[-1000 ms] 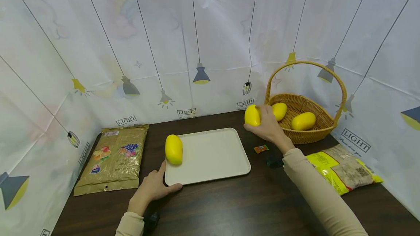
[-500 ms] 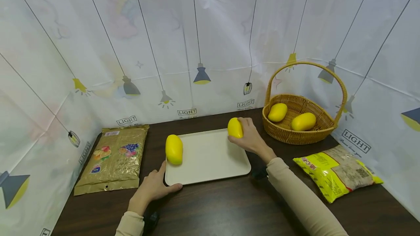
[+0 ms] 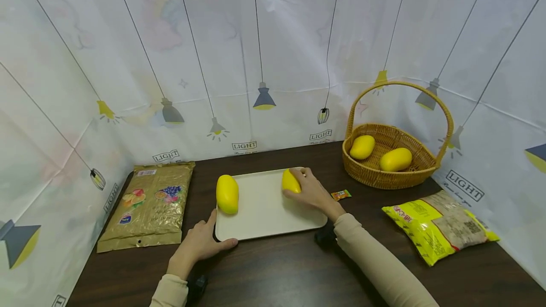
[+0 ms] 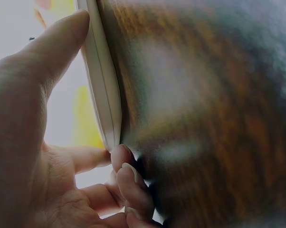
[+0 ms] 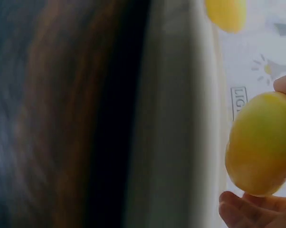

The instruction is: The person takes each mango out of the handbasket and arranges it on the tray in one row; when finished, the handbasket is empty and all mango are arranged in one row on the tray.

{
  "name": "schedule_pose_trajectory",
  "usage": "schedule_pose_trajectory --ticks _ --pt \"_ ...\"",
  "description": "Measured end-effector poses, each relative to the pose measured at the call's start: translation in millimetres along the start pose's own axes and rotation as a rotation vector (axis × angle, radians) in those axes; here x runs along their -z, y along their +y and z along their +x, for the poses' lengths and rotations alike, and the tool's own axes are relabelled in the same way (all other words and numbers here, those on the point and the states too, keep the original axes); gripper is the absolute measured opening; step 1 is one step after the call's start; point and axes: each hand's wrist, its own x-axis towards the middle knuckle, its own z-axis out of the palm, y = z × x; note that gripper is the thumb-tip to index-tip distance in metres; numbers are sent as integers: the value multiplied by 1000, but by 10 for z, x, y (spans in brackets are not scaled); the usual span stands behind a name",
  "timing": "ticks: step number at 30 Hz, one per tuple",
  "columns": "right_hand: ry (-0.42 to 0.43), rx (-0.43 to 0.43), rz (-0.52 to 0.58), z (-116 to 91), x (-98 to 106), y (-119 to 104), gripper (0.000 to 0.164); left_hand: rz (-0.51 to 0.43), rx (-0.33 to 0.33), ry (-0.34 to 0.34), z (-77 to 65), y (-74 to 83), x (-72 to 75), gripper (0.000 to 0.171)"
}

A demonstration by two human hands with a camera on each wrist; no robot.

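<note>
My right hand [image 3: 313, 195] grips a yellow mango [image 3: 291, 182] over the right part of a cream rectangular tray [image 3: 260, 205]. Thumb and fingers lie on opposite sides of this mango [image 5: 262, 142] in the right wrist view; whether it touches the tray cannot be told. Another yellow mango [image 3: 227, 194] lies at the tray's left end. At the front left corner, my left hand [image 3: 200, 242] rests spread against the tray, thumb along the front edge and fingers by the left side. Its thumb [image 4: 62, 45] touches the tray's rim [image 4: 102, 80] in the left wrist view.
A wicker basket [image 3: 384, 181] with a tall handle stands at the back right, holding two mangoes [image 3: 395, 159]. In front of it lies a yellow snack bag [image 3: 439, 226]. A small candy packet [image 3: 341, 195] lies right of the tray, a gold bag [image 3: 149, 207] to its left.
My right hand has carried the mango leftward from beside the basket and lowered it over the tray. The left hand stays at the tray's corner.
</note>
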Motion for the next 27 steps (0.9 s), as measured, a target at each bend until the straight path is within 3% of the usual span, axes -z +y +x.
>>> schedule_pose_trajectory --ticks 11,27 --pt "-86 6 -39 35 -108 -127 87 2 3 6 -17 9 11 119" --pt "-114 85 -19 178 -263 -323 92 -9 23 -9 -23 43 36 116"
